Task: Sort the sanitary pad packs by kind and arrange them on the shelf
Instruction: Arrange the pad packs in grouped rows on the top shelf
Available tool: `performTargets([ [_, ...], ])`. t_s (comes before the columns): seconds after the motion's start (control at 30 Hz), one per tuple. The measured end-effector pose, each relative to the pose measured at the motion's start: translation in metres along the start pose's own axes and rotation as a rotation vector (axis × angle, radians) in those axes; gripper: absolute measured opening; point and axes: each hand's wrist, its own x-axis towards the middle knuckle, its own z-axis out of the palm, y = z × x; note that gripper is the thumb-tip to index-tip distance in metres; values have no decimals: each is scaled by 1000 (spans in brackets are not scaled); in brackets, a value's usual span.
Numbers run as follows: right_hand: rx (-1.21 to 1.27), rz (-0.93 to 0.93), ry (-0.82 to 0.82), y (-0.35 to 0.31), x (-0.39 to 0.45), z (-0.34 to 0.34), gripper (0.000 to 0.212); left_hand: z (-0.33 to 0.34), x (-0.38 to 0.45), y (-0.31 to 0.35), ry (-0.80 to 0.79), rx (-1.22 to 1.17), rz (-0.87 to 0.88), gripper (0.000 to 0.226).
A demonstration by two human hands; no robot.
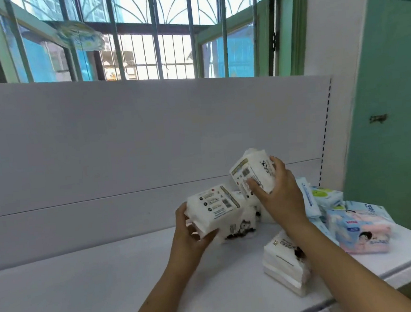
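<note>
My left hand (190, 231) curls around a white pack (216, 208) at the centre of the frame, printed back facing up. My right hand (273, 190) grips a second white pack (252, 170) just above it, tilted. Their small print is unreadable. Lower right on the shelf (87, 288) lies a blue-pink pack (360, 229) reading "ZERO".

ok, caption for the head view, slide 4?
Each hand, left hand and right hand, holds a white pack above the shelf.
</note>
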Motion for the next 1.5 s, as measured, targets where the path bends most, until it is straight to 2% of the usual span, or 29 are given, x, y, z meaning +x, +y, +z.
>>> performTargets([
  [0.1, -55, -31, -28, -10, -1, -16, 82, -5, 6, 7, 15, -119, -57, 83],
  [0.23, -121, -9, -41, -25, -13, -42, 86, -4, 6, 26, -90, -314, -146, 94],
  [0.37, -19, 53, -60, -38, -40, -72, 88, 2, -6, 60, -206, -504, -214, 93],
  [0.43, 3, 79, -16, -47, -59, -90, 84, 4, -19, 80, -293, -682, -293, 93],
  [0.57, 24, 201, 76, -59, -100, -137, 87, 13, -49, 111, -413, -898, -438, 71],
  [0.67, -9, 320, 150, -64, -149, -179, 87, 31, -85, 120, -517, -874, -489, 58],
  [0.8, -89, 477, 192, -65, -233, -243, 71, 66, -148, 129, -703, -856, -588, 53],
  [1.0, 16, 746, 194, -67, -373, -332, 58, 97, -268, 160, -951, -855, -714, 49],
  [1.1, 117, 881, 206, -71, -433, -362, 44, 110, -312, 173, -1060, -788, -701, 46],
  [1.2, 154, 935, 239, -74, -480, -391, 49, 127, -349, 190, -1191, -678, -649, 46],
  [1.33, 137, 983, 295, -63, -549, -438, 67, 160, -410, 212, -1320, -586, -639, 48],
  [1.5, 110, 1124, 467, -42, -648, -511, 76, 213, -508, 237, -1489, -439, -655, 55],
])
